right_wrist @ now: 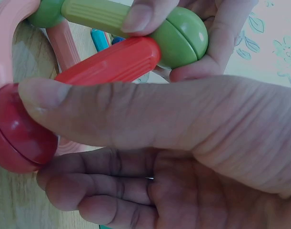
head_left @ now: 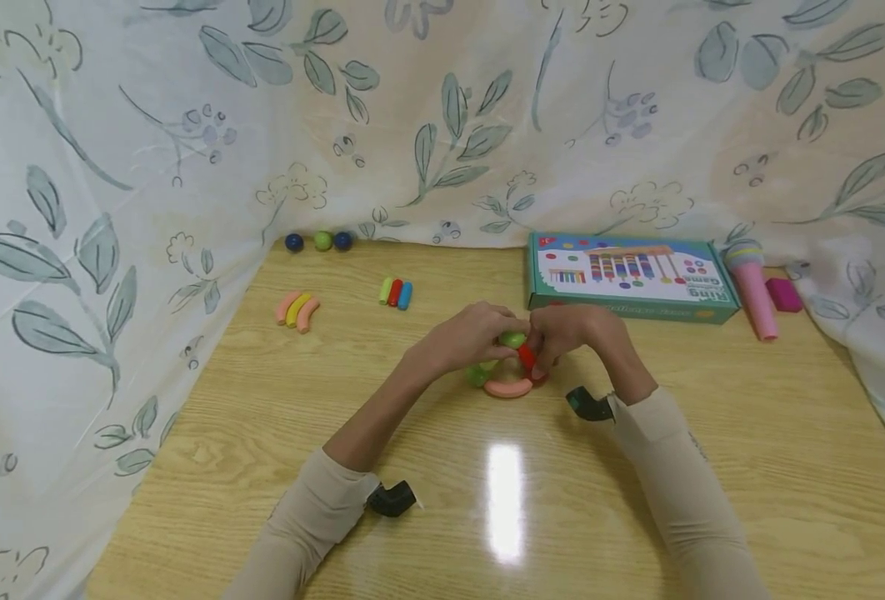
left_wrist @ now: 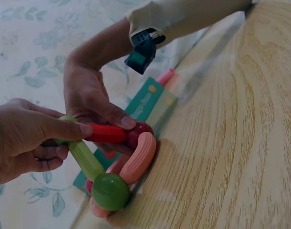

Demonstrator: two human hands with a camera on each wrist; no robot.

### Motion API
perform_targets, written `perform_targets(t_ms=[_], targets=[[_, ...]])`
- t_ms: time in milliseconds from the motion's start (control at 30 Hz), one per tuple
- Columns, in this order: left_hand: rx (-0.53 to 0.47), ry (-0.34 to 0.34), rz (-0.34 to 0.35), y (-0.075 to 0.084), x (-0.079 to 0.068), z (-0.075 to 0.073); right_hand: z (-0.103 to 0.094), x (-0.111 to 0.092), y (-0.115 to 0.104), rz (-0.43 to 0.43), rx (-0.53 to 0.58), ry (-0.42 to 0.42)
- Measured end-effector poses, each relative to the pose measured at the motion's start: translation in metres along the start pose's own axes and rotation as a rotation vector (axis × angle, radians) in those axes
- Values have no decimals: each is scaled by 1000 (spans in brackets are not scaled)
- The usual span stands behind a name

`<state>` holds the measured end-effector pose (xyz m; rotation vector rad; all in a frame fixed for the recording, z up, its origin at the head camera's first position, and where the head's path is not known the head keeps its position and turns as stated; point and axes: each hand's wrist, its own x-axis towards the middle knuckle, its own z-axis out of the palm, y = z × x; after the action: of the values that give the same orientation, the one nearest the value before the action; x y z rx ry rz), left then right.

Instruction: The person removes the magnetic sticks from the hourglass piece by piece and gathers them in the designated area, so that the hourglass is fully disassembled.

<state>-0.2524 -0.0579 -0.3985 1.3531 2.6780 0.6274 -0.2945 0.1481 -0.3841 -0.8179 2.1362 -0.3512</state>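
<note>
My left hand pinches a light green ball at the top of a small frame of toy balls and rods. A straight red rod runs from that ball to a dark red ball, which my right hand grips between thumb and fingers. From the light green ball a straight yellow-green rod slopes down to a darker green ball. Curved salmon-pink rods, one in front, join the lower balls close over the table. The frame's back is partly hidden by my hands.
Behind my right hand lies a teal game box, with a pink toy microphone and a magenta block beside it. Curved rods, short straight rods and loose balls lie at the table's left back, before a leaf-patterned cloth.
</note>
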Motion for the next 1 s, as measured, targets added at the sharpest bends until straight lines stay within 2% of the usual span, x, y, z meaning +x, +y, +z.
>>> perform_targets(t_ms=[233, 500, 733, 867, 1000], targets=[[24, 0, 3, 1, 0, -2, 0, 1, -2, 10, -11, 5], [5, 22, 32, 0, -1, 0, 0, 2, -3, 31, 2, 14], [-19, 11, 28, -2, -1, 1, 2, 3, -4, 24, -13, 20], [-90, 19, 0, -4, -2, -3, 1, 2, -5, 31, -30, 22], [-147, 77, -30, -8, -5, -9, 1, 1, -6, 40, -60, 27]])
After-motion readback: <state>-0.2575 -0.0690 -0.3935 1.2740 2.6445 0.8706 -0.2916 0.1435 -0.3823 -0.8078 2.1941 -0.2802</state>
